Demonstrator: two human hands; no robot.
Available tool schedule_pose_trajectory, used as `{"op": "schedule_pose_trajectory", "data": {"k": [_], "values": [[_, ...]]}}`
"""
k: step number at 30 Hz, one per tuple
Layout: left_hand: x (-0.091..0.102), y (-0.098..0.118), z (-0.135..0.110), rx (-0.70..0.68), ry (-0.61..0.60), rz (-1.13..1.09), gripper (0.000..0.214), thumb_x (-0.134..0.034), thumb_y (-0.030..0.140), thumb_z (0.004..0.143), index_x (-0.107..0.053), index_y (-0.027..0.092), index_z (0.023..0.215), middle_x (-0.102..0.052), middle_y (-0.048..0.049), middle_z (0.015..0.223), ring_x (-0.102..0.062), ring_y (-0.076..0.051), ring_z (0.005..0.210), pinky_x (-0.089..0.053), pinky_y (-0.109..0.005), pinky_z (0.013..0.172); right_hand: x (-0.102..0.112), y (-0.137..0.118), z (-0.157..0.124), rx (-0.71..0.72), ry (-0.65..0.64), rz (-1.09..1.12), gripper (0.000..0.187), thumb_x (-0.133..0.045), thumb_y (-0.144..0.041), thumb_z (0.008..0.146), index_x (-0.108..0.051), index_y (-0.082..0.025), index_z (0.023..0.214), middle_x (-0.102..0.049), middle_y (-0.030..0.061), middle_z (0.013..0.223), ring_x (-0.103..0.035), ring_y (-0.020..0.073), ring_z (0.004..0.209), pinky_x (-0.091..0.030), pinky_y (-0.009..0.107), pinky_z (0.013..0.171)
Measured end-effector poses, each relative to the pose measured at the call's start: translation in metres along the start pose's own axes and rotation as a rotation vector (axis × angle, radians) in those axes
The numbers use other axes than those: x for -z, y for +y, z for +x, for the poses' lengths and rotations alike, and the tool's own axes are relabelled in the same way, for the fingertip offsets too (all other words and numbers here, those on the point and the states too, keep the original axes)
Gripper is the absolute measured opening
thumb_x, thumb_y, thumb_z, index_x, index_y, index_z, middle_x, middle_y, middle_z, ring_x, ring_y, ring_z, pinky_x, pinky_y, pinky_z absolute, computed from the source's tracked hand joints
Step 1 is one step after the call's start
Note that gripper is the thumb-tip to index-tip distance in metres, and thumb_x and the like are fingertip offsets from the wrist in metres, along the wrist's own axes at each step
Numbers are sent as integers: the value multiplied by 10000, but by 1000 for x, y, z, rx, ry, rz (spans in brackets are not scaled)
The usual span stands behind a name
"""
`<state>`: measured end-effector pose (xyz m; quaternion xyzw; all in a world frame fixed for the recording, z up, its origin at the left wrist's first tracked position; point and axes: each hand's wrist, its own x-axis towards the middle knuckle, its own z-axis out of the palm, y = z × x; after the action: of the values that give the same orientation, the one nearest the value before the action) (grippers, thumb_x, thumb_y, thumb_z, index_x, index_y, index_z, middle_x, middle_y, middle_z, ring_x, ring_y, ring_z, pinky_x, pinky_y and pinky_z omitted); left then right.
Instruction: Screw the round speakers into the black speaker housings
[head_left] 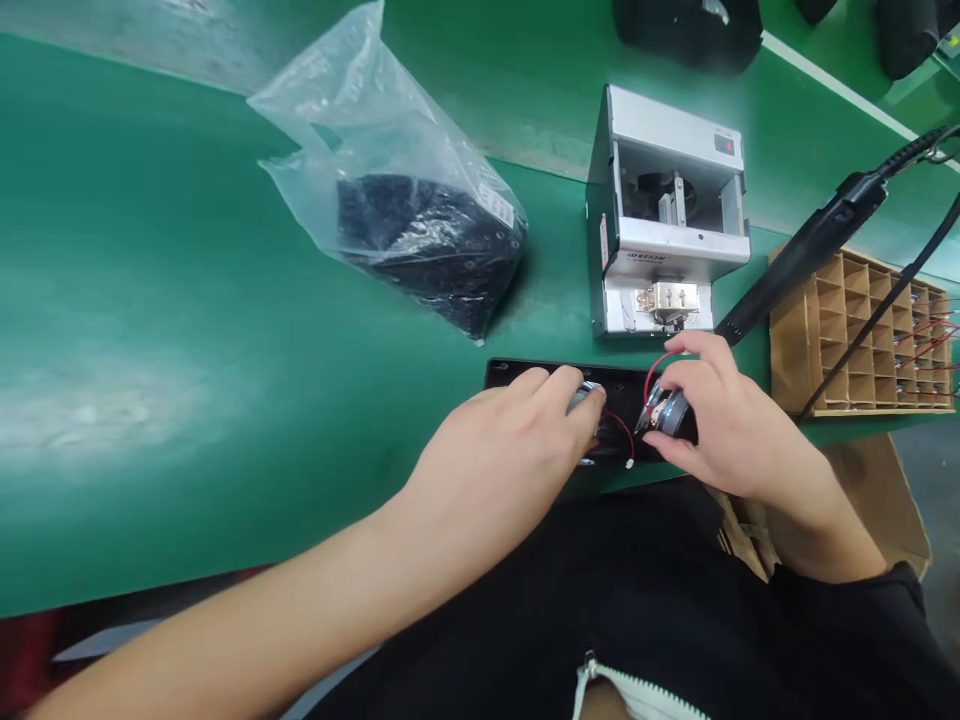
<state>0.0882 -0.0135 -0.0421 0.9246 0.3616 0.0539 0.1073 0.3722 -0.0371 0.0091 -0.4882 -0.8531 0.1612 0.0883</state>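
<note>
A long black plastic housing (504,372) lies at the bench's front edge, partly covered by both hands. My left hand (529,425) is closed around a small round speaker (583,394) over the housing; whether that speaker is seated cannot be told. From it a red wire runs to a white connector (630,463). To the right, my right hand (724,420) grips a second speaker (670,412), tilted on its side above the housing's right part, between thumb and fingers. A red wire (651,375) loops up from this speaker to the fingertips.
Behind the hands stands a silver screw-feeder-like machine (660,240). A clear bag of black parts (435,230) lies to its left. On the right are a black electric screwdriver (806,255), its cable, and a divided cardboard box (832,345) with wired parts. The green bench (187,350) extends left.
</note>
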Motion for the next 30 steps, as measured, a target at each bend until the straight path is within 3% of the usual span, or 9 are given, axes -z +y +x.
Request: {"op": "schedule_pose_trajectory", "data": {"k": [3, 7, 11, 14, 17, 20, 23, 26, 30], "values": [[-4, -2, -1, -7, 85, -133, 222, -751, 226, 1193, -892, 219, 1365, -876, -127, 1204, -820, -322, 975, -650, -419, 769, 1, 4, -15, -19, 84, -11, 409, -883, -224, 1092, -558, -282, 1333, -695, 314, 1659, -798, 503, 1613, -836, 669, 1088], [-6, 4, 6, 54, 175, -568, 535, -799, 500, 1220, -781, 227, 1681, -914, -162, 1502, -903, -368, 1251, -761, -485, 1046, 16, -9, -16, 7, 79, -21, 419, -859, -221, 1121, -583, -280, 1431, -658, 330, 1802, -816, 471, 1602, -813, 687, 1183], [5, 13, 23, 109, 29, -1125, 367, -736, 479, 1197, -885, 238, 1430, -954, -65, 1181, -913, -288, 1081, -753, -383, 1007, 22, -19, -7, 113, 134, -22, 462, -822, -250, 1183, -584, -305, 1574, -684, 270, 1850, -926, 325, 1336, -829, 564, 1169], [13, 14, 32, 195, 20, -1302, 307, -690, 443, 1184, -916, 237, 1212, -908, -37, 1013, -858, -253, 959, -732, -351, 966, 12, -14, -6, 178, 279, -76, 514, -888, -371, 1173, -635, -317, 1617, -772, 227, 1759, -896, 313, 1435, -829, 455, 1133], [17, 13, 34, 237, 25, -1342, 318, -703, 472, 1176, -901, 227, 1127, -898, -38, 1004, -826, -243, 924, -722, -344, 934, -4, -11, -10, 166, 378, -99, 558, -926, -433, 1145, -689, -319, 1637, -839, 210, 1677, -896, 329, 1403, -812, 459, 1146], [16, 17, 35, 252, 70, -1296, 362, -649, 473, 1207, -848, 217, 1045, -877, -33, 957, -801, -221, 851, -695, -312, 821, -18, -17, -14, 73, 361, -161, 629, -916, -346, 1144, -674, -385, 1722, -827, 184, 1749, -895, 353, 1370, -772, 523, 1179], [15, 20, 36, 206, 169, -1082, 367, -576, 394, 1231, -784, 227, 978, -838, -26, 887, -781, -205, 781, -667, -304, 778, -24, -28, -14, -36, 380, -213, 650, -896, -285, 1135, -673, -431, 1727, -814, 149, 1788, -872, 392, 1416, -723, 610, 1245], [14, 18, 35, 180, 257, -859, 351, -543, 364, 1214, -846, 219, 1113, -883, -64, 986, -825, -231, 874, -688, -334, 874, -23, -33, -14, -103, 501, -204, 657, -966, -321, 1080, -694, -384, 1675, -818, 188, 1730, -766, 477, 1603, -685, 707, 1323], [15, 10, 34, 247, 56, -1135, 390, -604, 468, 1190, -879, 210, 1089, -874, -40, 932, -791, -222, 818, -657, -314, 768, -22, -26, -15, 34, 589, -84, 707, -1017, -363, 1047, -683, -386, 1670, -839, 175, 1490, -867, 404, 1377, -815, 616, 1123]]}}
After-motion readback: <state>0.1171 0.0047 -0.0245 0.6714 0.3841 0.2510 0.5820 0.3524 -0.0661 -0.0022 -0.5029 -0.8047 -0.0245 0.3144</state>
